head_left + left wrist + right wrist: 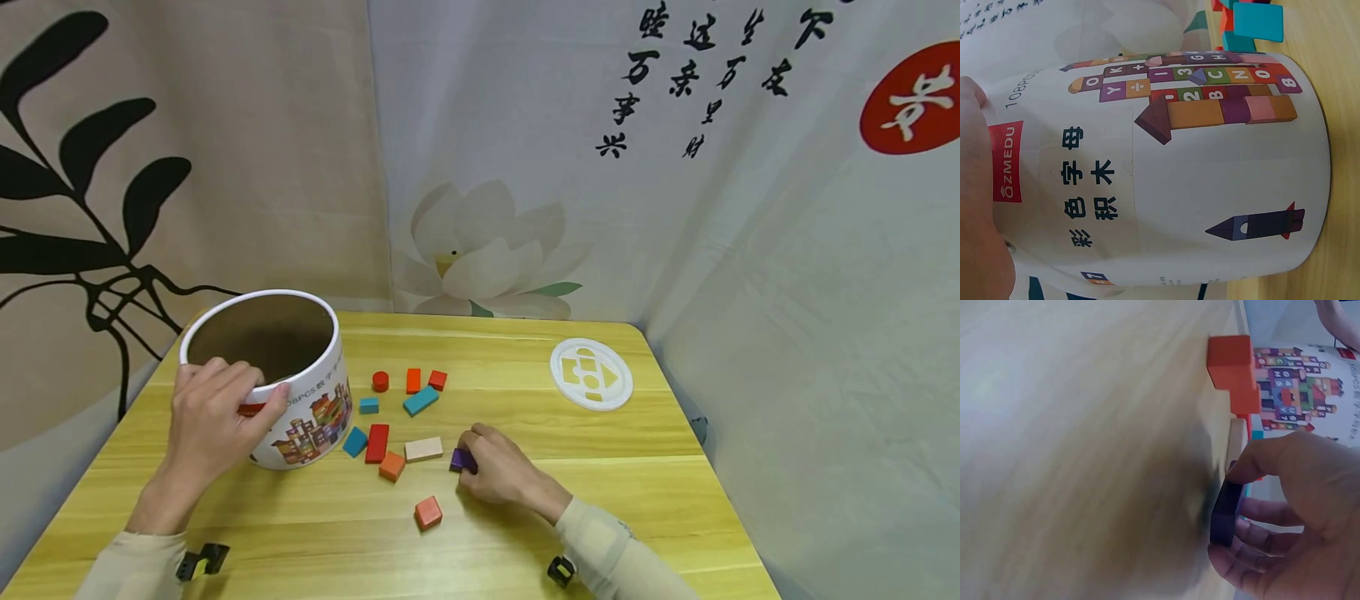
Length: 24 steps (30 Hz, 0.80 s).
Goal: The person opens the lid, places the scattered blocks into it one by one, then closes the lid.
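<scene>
My left hand (213,421) grips the near rim of a white cylindrical block bucket (318,417), its fingers hooked over the edge and its thumb outside. The bucket stands tilted slightly toward me at the table's left, and its bottom inside is hidden. In the left wrist view the printed wall (1172,175) fills most of the picture. Right of the loose blocks, my right hand (506,467) pinches a dark purple block (1227,509) between thumb and fingers, low over the wood. A cream block (423,449) lies just left of that hand, and a salmon-red cube (428,512) sits nearer to me.
Between bucket and right hand lie several small blocks, among them a blue bar (421,402), a red bar (377,443), an orange cube (392,467) and a red cylinder (380,382). A white round lid with shaped cut-outs (561,371) rests at the back right. Curtains hang behind the wooden table (660,533).
</scene>
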Tool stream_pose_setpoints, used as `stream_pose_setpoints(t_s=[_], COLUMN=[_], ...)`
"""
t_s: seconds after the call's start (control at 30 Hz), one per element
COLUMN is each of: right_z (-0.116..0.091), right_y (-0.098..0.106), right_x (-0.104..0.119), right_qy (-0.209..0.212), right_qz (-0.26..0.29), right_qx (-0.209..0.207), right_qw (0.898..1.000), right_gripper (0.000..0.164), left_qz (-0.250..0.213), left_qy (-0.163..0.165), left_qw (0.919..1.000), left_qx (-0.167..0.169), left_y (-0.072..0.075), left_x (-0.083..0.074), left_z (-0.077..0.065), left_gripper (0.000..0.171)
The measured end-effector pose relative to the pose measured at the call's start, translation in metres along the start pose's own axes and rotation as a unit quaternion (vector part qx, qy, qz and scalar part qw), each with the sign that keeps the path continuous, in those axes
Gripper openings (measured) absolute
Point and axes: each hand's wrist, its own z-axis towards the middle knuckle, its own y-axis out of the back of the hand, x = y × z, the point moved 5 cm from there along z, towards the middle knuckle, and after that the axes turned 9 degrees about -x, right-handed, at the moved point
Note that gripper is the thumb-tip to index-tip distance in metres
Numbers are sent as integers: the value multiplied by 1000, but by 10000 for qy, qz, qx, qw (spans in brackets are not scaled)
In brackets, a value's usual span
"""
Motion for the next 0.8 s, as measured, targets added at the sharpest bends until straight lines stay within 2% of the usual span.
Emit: stream_pose_setpoints(t_s=[0.27, 0.57, 0.8], right_z=[9, 28, 43], right_y=[29, 72, 98], right_x=[-2, 11, 26], right_qy=[-104, 362, 731], right_qz=[281, 608, 726], right_qx=[-61, -590, -947], right_qw=[9995, 9957, 9902], right_gripper=[32, 29, 30], left_qz=[27, 37, 14], left_qy=[-7, 64, 71], left_qw=[10000, 9999, 9999], left_qx=[-9, 98, 72], left_y=[0, -1, -1], left_x=[-1, 1, 0], left_z=[-1, 0, 0], left_gripper=[45, 47, 45])
